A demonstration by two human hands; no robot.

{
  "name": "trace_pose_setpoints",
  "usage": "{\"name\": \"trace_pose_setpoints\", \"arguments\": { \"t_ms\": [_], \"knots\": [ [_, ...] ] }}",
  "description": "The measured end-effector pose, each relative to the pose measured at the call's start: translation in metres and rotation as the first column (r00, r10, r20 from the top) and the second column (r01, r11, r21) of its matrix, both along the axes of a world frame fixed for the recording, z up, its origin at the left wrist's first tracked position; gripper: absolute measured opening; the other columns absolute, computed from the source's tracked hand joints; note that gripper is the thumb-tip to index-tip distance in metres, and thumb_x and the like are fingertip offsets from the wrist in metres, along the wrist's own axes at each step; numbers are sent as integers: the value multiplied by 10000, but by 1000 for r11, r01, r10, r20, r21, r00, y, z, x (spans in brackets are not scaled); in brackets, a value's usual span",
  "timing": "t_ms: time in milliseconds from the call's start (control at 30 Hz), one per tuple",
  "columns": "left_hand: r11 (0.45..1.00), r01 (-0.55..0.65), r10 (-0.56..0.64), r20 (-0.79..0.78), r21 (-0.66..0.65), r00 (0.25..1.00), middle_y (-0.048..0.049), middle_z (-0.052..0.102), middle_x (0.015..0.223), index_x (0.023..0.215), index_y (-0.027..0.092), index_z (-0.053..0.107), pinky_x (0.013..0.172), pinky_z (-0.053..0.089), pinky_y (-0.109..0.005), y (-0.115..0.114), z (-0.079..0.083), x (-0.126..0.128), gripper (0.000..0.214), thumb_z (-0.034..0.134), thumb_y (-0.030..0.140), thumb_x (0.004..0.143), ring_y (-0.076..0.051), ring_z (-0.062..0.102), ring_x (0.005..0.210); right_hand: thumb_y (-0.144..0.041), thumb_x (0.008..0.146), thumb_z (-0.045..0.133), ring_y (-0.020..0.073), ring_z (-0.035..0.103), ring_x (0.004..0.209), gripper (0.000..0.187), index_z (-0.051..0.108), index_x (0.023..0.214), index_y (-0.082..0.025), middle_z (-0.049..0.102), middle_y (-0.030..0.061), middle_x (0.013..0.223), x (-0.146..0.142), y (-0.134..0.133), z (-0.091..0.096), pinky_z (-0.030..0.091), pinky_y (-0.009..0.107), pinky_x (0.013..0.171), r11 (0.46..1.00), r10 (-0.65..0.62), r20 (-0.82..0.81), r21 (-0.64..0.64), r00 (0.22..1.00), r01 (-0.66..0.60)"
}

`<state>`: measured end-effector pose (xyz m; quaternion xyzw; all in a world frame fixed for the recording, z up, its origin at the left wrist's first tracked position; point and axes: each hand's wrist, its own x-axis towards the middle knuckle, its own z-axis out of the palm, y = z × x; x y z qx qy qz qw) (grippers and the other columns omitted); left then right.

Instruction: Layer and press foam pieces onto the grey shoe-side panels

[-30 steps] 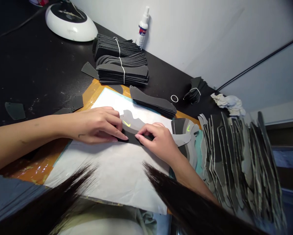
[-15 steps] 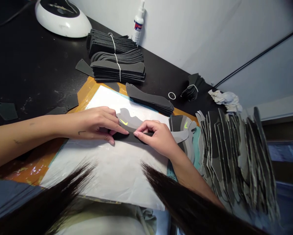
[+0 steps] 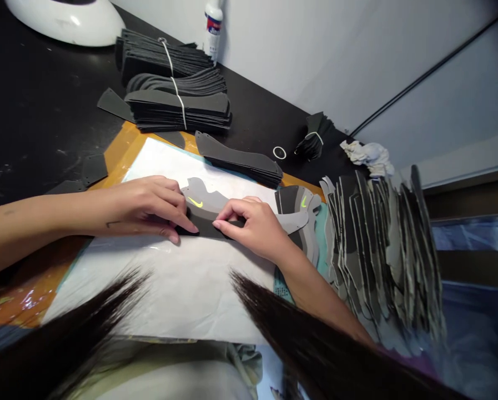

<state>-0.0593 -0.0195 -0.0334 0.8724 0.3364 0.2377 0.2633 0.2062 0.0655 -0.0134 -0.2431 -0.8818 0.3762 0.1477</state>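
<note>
A grey layered shoe-upper piece [image 3: 209,203] with a small yellow-green swoosh lies on white paper between my hands. A dark strip [image 3: 206,226] runs along its near edge. My left hand [image 3: 159,206] rests on the left part, index finger stretched onto the dark strip and thumb down beside it; its other fingers are partly hidden. Thumb and index finger of my right hand [image 3: 251,225] pinch the dark strip near its middle. Further right, a second upper piece [image 3: 307,206] with the same mark shows.
White paper [image 3: 165,294] covers an orange-edged board [image 3: 119,153]. Banded bundles of dark pieces [image 3: 177,111] and a loose stack [image 3: 238,158] lie beyond it. A row of grey upper pieces [image 3: 373,250] stands at right. A white bottle [image 3: 212,33] stands by the wall.
The camera view has turned, so the scene sits further left and higher. Both hands stay on the same piece, with a slightly wider gap between their fingertips.
</note>
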Motion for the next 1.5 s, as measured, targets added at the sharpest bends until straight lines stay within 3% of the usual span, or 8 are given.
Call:
{"name": "trace_pose_setpoints", "arguments": {
  "t_ms": [233,367,467,567,633,967,1100,1500],
  "knots": [
    [998,-6,7,-19,61,1000,-39,729,947,1245,301,758,839,427,-273,-1,4,1,250,662,338,1017,-165,569,879,-217,877,771,132,557,700,116,700,785,-208,625,-57,681,1,0,-1,386,315,892,1000,9,39,10,999,-9],
    [968,-50,63,-43,247,997,-50,669,1342,1288,348,727,1034,452,-338,-7,10,2,314,667,230,1003,-219,566,1194,-205,875,762,143,571,725,110,694,788,-210,636,-48,698,1,-1,0,389,315,890,1000,4,46,14,999,-5],
    [970,41,-11,-125,238,992,-75,492,1591,1580,295,446,1213,373,-390,-15,13,7,565,583,228,1035,-249,447,1464,-168,864,738,144,564,712,124,668,771,-209,624,-53,684,1,-1,0,393,314,891,1000,7,37,24,999,-8],
    [986,59,-20,-244,156,970,-156,253,1699,1685,189,41,1287,284,-434,-25,8,17,959,622,517,996,-310,296,1565,-167,870,725,136,565,695,141,651,758,-207,623,-58,682,1,0,-1,392,315,904,1000,18,19,19,1000,-18],
    [989,32,11,-286,147,958,-196,155,1708,1672,157,-61,1303,231,-476,-30,3,24,1137,621,684,931,-362,254,1572,-191,882,731,134,578,699,130,662,773,-208,638,-58,693,1,0,-2,389,313,910,1000,20,6,14,1000,-20],
    [975,-23,90,-300,220,950,-189,186,1698,1673,133,-42,1319,154,-446,-37,-5,34,1104,437,805,939,-358,261,1567,-286,924,712,141,553,706,103,697,1001,-218,597,-49,700,6,8,2,394,280,793,997,71,67,23,995,-72],
    [973,-14,89,-321,229,943,-198,173,1698,1674,124,-19,1319,149,-446,-36,-6,32,1163,496,823,900,-373,269,1561,-324,899,739,122,522,641,149,673,847,-200,581,-49,661,11,17,6,355,248,644,995,49,69,-86,996,-43],
    [980,17,59,-374,197,926,-183,95,1714,1663,148,-93,1317,123,-445,-34,-4,26,1164,571,746,919,-389,260,1562,-286,894,745,126,542,698,198,639,757,-190,650,-20,734,10,20,1,356,247,664,996,89,51,3,995,-89]
  ]
}}
